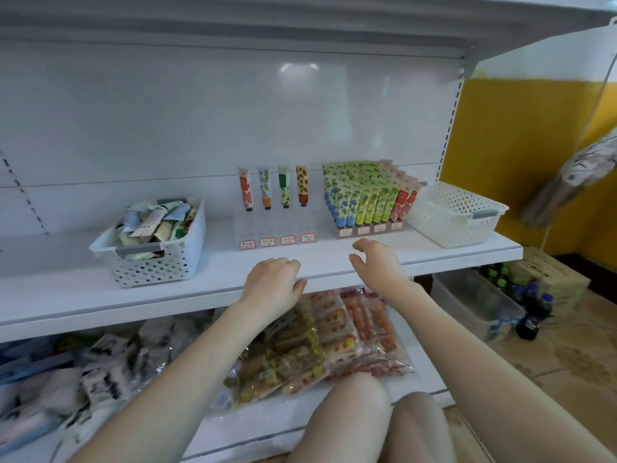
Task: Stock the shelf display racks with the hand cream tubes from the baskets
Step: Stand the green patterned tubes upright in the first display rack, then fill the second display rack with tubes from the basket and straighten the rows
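Observation:
On the white shelf point(100, 289) a white basket point(150, 262) at the left holds several mixed hand cream tubes point(157, 222). A clear display rack point(275, 228) in the middle has a single back row of upright tubes point(272, 192). To its right a second rack point(367, 198) is packed with green, blue and pink tubes. An empty white basket point(457, 212) sits at the far right. My left hand point(272, 282) hangs over the shelf's front edge, fingers loosely curled, holding nothing. My right hand point(375, 262) hovers in front of the full rack, fingers relaxed and empty.
The lower shelf holds bagged snacks point(334, 335) and wrapped packs point(100, 362). A clear bin point(474, 299) and dark bottles point(534, 305) stand on the floor at the right, beside a cardboard box point(551, 275). My knees point(384, 419) are at the bottom.

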{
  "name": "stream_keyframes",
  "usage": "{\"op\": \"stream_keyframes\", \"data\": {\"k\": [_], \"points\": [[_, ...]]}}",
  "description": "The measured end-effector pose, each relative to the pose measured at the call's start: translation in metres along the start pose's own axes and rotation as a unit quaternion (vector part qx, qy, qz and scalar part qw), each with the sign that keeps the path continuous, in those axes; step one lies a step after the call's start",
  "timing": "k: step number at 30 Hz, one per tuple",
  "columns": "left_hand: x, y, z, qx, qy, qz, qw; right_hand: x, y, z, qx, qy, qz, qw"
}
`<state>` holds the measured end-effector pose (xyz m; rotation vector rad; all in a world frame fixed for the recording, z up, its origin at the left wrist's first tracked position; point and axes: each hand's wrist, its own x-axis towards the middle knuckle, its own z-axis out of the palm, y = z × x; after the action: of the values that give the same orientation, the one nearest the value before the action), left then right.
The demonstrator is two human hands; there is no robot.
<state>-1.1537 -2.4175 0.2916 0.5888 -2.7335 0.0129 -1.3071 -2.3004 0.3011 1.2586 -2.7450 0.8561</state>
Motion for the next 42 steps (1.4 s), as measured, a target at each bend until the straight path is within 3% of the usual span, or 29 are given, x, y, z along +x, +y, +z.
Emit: {"op": "stream_keyframes", "data": {"k": [16,27,31,35,42], "points": [[-0.066,-0.113,-0.053,0.041,0.070,-0.124,0.989,0.024,-0.158,0.048,-0.013,-0.057,-0.123,0.991],[-0.051,-0.181,-0.074,0.037,0.105,-0.219,0.969,0.083,-0.203,0.076,0.033,-0.084,-0.154,0.984],[-0.015,-0.212,-0.072,0.061,0.092,-0.265,0.958,0.119,-0.225,0.087,0.057,-0.106,-0.151,0.981],[0.023,-0.248,-0.057,0.018,0.087,-0.321,0.943,0.152,-0.250,0.106,0.064,-0.135,-0.140,0.979],[0.053,-0.290,-0.049,0.054,-0.045,-0.334,0.940,0.194,-0.290,0.150,0.000,-0.160,-0.129,0.979]]}}
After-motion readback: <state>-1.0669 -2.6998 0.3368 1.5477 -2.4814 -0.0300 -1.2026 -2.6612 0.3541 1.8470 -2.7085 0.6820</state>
